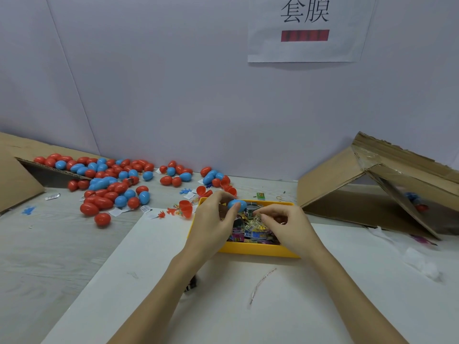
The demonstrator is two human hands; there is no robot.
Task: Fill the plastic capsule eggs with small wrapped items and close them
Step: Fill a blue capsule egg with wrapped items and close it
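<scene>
While two hands work — one blue egg (236,205), one yellow tray (258,252).

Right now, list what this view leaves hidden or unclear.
Head view only:
- Blue egg: whether filled or fully closed; left hand covers its left side.
- Packet pinched by right hand: print too small.
- Yellow tray: hands hide part of its contents.
- Right box: blurred inside.
</scene>
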